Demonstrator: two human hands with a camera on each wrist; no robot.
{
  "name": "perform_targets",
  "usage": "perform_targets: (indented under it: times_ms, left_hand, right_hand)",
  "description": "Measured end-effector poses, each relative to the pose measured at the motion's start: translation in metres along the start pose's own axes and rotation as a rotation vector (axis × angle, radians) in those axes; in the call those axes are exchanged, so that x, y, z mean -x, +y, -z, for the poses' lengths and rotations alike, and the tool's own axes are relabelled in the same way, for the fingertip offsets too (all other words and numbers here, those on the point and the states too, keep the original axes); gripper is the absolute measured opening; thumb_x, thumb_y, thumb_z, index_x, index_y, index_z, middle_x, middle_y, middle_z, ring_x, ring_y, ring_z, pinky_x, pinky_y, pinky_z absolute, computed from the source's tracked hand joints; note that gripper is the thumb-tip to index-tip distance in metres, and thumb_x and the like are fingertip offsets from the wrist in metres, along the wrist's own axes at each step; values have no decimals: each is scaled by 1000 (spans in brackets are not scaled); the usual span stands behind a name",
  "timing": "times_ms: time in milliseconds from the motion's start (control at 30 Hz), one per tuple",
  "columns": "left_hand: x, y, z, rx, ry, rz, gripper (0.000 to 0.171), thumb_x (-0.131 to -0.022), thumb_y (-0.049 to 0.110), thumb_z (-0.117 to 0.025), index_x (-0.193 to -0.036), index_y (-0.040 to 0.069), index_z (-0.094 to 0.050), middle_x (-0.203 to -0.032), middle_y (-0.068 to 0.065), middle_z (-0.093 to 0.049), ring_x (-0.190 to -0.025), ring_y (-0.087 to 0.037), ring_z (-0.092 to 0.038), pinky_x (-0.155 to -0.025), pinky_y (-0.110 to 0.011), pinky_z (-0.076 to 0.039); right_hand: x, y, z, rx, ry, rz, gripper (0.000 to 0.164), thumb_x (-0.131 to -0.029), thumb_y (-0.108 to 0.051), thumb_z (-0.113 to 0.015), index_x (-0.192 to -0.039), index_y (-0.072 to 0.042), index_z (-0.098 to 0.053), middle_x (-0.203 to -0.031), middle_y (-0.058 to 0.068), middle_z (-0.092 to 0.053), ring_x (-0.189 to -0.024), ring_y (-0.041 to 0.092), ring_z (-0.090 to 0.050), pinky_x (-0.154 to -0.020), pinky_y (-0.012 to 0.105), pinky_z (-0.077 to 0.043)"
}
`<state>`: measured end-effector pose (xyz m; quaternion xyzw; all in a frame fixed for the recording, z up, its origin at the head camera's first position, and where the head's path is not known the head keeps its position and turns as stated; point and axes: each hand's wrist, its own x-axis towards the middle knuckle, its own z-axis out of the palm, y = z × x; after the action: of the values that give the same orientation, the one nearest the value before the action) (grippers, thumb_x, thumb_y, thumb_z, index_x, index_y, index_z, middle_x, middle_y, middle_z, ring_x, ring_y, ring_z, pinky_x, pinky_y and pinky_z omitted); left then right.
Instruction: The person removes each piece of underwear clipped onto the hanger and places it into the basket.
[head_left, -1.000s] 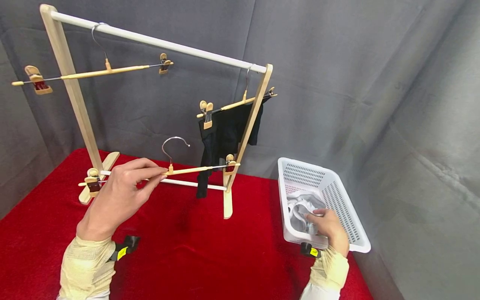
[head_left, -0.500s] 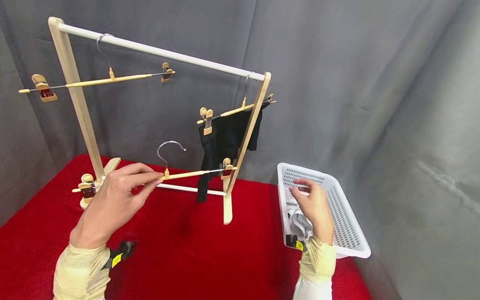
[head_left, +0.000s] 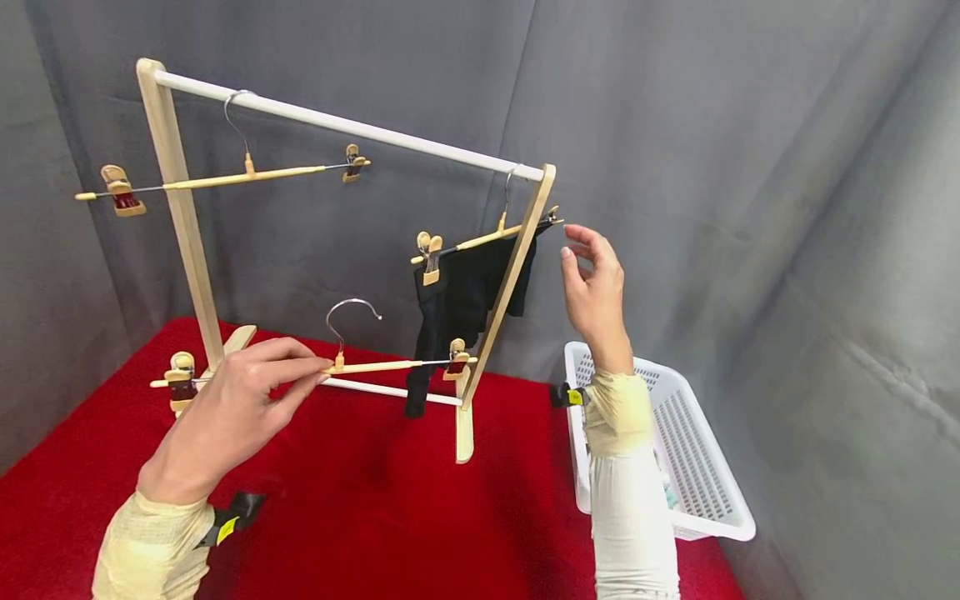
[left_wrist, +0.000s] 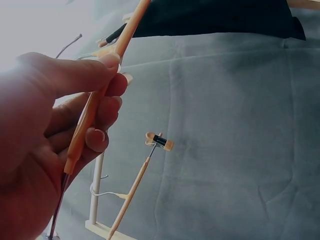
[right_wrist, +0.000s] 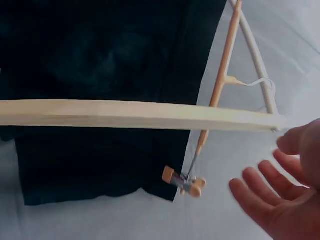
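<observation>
Your L hand [head_left: 236, 407] has a clip hanger [head_left: 375, 366], thumb & fingers pinching the wooden bar nr the base of its hook [head_left: 327, 318]; narrow grip. Hanger's held approx. level in front of the rack [head_left: 187, 225], hook up, one clip [head_left: 181, 383] out past your wrist side, other clip [head_left: 456, 360] by the rack's R post.

Your R hand [head_left: 596, 292] is up R of that post, thumb & fingers spread apart, loosely bent, w/ fingertips just beside the end clip of the 2nd hanger [head_left: 480, 242]; R wrist view shows a gap btwn. That hanger's on the top rail [head_left: 360, 129] w/ black cloth [head_left: 465, 292] clipped on. 3rd hanger [head_left: 285, 174] hangs nr the rail's L end. White basket [head_left: 705, 442] sits under your R forearm, on the red tablecloth [head_left: 420, 517]; its contents mostly hidden.
</observation>
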<state>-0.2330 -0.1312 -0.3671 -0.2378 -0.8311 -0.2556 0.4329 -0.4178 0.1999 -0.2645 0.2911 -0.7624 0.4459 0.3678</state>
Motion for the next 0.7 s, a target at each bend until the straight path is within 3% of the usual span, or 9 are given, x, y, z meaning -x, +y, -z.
perform_targets:
  times_ms: [167,300,567,700]
  left_hand:
    - [0,-1,1,3,-2,-13,32,-65,0,-76,-93,15,-72,-84,9,-62,-70,-2,-52,-60,-13,-43]
    - [0,-1,4,-12,-7,-15,33,-65,1,-77,-94,16,-72,-85,9,-61,-72,-3,-51,-61,-12,-42]
    - [2,-5,11,-29,-3,-27,34,-65,2,-77,-95,16,-72,-85,10,-62,-76,-3,-47,-59,-13,-39]
    - [2,-6,16,-7,-17,-10,32,-66,1,-76,-94,15,-72,-86,11,-61,-76,-2,-46,-58,-12,-39]
  right_hand:
    - [-21,-24,-11,-16,17,13,33,-90,-8,-51,-122,-3,-53,-121,15,-52,-105,22,-55,-84,34,-49]
    - [-35,-29,-16,-13,31,50,35,-90,-8,-51,-124,-2,-51,-122,17,-51,-105,22,-55,-81,33,-50]
    - [-52,-33,-20,-56,-7,152,39,-90,-6,-52,-129,-6,-51,-127,14,-51,-110,19,-52,-87,34,-48]
    - [-55,-36,-20,-54,-17,153,39,-89,-4,-53,-128,-6,-53,-126,14,-54,-107,19,-55,-86,31,-48]
